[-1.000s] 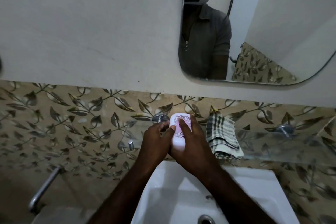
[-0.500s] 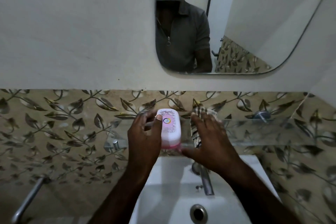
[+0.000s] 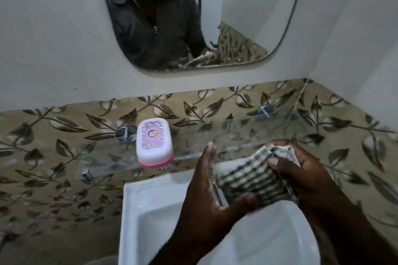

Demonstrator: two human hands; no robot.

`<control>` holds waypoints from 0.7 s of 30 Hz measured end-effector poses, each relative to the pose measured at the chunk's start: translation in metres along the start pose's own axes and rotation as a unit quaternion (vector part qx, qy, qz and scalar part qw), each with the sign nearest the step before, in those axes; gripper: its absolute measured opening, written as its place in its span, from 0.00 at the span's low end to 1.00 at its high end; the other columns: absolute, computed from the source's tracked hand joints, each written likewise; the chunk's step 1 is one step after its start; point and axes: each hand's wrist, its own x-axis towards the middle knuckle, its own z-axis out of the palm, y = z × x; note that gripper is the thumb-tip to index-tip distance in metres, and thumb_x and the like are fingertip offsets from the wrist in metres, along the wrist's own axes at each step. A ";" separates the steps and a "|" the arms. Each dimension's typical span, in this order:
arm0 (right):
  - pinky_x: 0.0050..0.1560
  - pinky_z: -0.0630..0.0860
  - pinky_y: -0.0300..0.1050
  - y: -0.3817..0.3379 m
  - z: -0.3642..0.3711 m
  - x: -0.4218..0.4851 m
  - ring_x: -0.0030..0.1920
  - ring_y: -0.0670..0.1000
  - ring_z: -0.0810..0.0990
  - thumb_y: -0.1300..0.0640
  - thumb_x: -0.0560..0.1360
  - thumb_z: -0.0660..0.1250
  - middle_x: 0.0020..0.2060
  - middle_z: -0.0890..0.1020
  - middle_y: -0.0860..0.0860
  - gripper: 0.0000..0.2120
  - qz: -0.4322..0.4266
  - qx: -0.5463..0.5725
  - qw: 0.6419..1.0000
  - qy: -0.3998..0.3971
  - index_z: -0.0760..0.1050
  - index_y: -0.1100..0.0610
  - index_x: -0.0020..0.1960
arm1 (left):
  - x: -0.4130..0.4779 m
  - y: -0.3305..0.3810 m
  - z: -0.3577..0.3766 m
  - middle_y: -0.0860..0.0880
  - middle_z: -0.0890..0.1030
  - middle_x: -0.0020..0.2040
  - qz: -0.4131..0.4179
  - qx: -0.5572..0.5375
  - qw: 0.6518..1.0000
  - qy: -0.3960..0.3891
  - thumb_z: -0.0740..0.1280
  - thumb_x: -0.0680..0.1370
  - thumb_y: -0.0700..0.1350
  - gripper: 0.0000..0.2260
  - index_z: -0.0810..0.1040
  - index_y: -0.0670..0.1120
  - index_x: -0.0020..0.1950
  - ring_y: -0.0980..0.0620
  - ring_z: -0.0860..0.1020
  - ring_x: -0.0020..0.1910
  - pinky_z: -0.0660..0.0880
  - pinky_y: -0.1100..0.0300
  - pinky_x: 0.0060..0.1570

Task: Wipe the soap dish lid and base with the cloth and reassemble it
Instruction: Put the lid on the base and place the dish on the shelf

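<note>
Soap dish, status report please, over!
Both hands, left hand and right hand, gripping checked woven cloth. White-lidded pink-based plastic soap dish closed on glass shelf. Nothing blocking.

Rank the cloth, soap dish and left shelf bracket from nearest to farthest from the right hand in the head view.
1. Cloth: gripped in the right hand.
2. Soap dish: on the glass shelf, off to the left.
3. Shelf bracket: on the wall, just beyond the dish.

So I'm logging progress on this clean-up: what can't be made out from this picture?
- Inside of the soap dish, head view: its lid is on, hiding the contents.
- Middle of the cloth: bunched between the left hand and right hand.
- Sink drain: covered by the forearms and cut off at the bottom edge.
</note>
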 end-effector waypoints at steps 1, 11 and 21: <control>0.42 0.81 0.51 0.009 -0.012 -0.001 0.44 0.58 0.84 0.60 0.69 0.68 0.43 0.84 0.62 0.11 0.049 0.038 0.998 -0.008 0.79 0.59 0.52 | 0.002 -0.003 0.012 0.60 0.74 0.68 -0.042 -0.048 0.998 -0.011 0.77 0.63 0.61 0.41 0.63 0.60 0.73 0.66 0.72 0.65 0.69 0.69 0.62; 0.46 0.80 0.49 0.148 -0.094 0.009 0.48 0.58 0.83 0.70 0.74 0.68 0.55 0.82 0.60 0.20 0.246 -0.092 0.955 0.135 0.74 0.54 0.62 | 0.033 -0.103 0.108 0.46 0.79 0.65 -0.264 -0.108 0.958 -0.024 0.64 0.78 0.34 0.23 0.74 0.61 0.62 0.50 0.79 0.61 0.77 0.49 0.60; 0.63 0.72 0.54 0.193 -0.118 0.107 0.63 0.63 0.76 0.62 0.71 0.72 0.61 0.77 0.64 0.27 0.134 -0.388 0.896 0.170 0.70 0.64 0.68 | 0.111 -0.110 0.112 0.45 0.69 0.73 -0.300 0.043 0.953 0.007 0.69 0.77 0.45 0.26 0.67 0.50 0.74 0.48 0.74 0.65 0.72 0.56 0.62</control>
